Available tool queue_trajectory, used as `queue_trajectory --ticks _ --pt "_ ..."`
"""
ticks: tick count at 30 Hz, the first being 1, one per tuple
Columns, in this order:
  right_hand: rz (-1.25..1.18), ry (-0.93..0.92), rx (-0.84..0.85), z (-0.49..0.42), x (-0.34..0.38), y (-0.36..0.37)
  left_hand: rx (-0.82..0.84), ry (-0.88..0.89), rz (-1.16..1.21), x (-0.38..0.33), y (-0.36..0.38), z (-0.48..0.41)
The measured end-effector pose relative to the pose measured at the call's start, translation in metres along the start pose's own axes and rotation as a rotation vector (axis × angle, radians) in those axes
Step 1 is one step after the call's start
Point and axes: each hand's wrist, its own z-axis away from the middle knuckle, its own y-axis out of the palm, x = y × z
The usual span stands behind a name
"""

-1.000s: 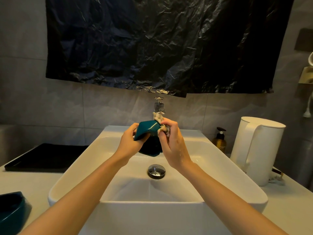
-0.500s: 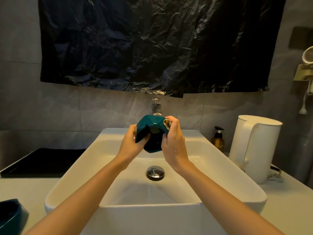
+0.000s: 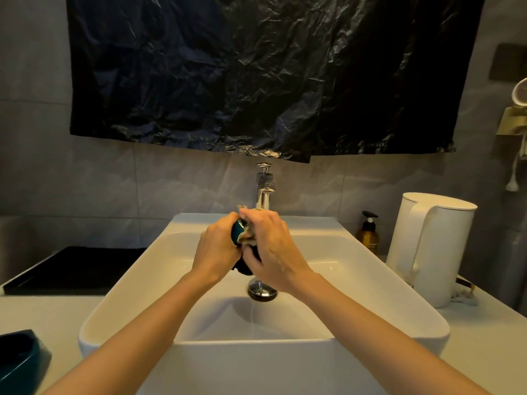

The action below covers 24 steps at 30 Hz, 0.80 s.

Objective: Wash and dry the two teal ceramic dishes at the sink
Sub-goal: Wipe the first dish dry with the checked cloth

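SINK DUTY: Over the sink (image 3: 122, 309), a person works on a teal dish (image 3: 236, 234) held above the drain (image 3: 262, 290), just in front of the tap (image 3: 263, 192). The left hand (image 3: 216, 249) wraps its fingers round the dish's near side in a firm grip. The right hand (image 3: 272, 252) bunches a beige cloth (image 3: 247, 235) in curled fingers & presses it vs. the dish, so most of the glaze is hidden btwn the two hands. No stream shows from the tap, tho the right hand glints wet. Likely step: scrubbing dish no. 1, i.e. wash phase, drying not yet begun; whether it's a cloth or a sponge can't be told for sure. The second teal dish (image 3: 20, 357) sits on the counter (image 3: 57, 315) at lower left, well apart from the sink, apparently awaiting its turn. Next move prob. calls for turning the dish in the left-hand grip to reach unwiped faces, then a rinse under the tap, w/ a secure hold, since wet glazed ceramic could slip over a hard sink.
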Motion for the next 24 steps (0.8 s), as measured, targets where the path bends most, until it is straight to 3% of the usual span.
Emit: queue_trajectory --ticks 3,7,13,19,24 --pt "-0.037 -0.022 0.06 -0.002 0.005 -0.005 -0.013 -0.03 -0.021 0.001 0.001 0.0" --pt "-0.132 0.155 0.011 0.001 -0.008 -0.008 -0.085 -0.089 -0.014 0.002 -0.004 -0.004" --pt "-0.026 -0.004 0.036 -0.004 0.0 0.007 -0.022 -0.02 -0.091 0.003 0.003 -0.001" --pt "-0.189 0.202 -0.013 -0.002 -0.013 0.002 -0.091 -0.081 -0.049 0.003 -0.005 -0.005" --pt "-0.006 -0.008 0.074 -0.004 -0.002 0.013 -0.046 0.028 -0.173 0.001 -0.001 -0.001"
